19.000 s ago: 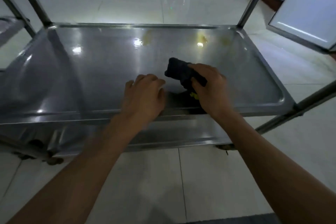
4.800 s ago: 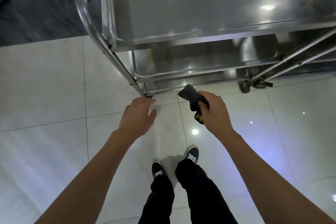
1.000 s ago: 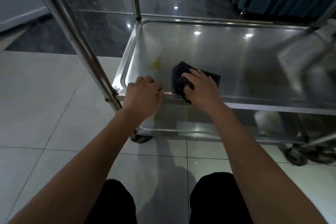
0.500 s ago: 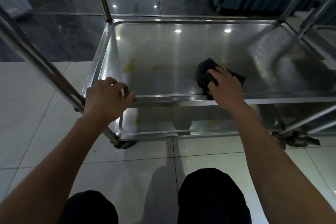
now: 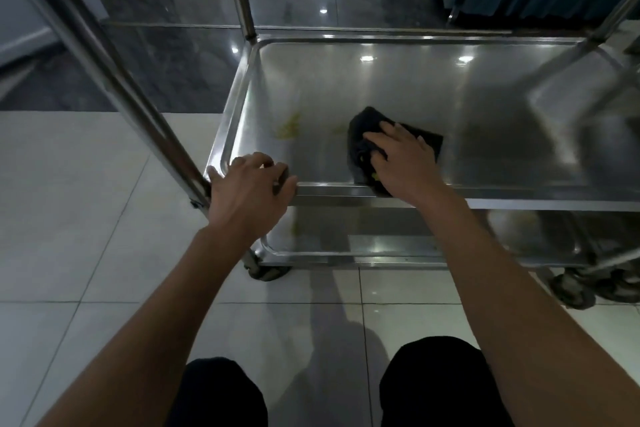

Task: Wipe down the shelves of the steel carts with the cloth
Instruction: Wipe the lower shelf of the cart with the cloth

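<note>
A: From the head view, what are the hands doing?

B: The right hand [image 5: 403, 163] is lying on the dark cloth [image 5: 363, 140], fingers bent over it and bunching it against the middle shelf [image 5: 485, 107] near its front edge, probably so the pressure is going straight into the steel. The left hand [image 5: 251, 189] is curling its fingers over the near-left corner of the shelf rim [image 5: 332, 189], beside the upright post [image 5: 114, 87]; I'd judge it is bracing the cart against rolling.

A: And what is left to wipe?

B: Yellowish smears [image 5: 287, 126] are sitting just left of the cloth, apart from it. The lower shelf [image 5: 381, 239] is showing beneath, above the wheels [image 5: 266, 270].
</note>
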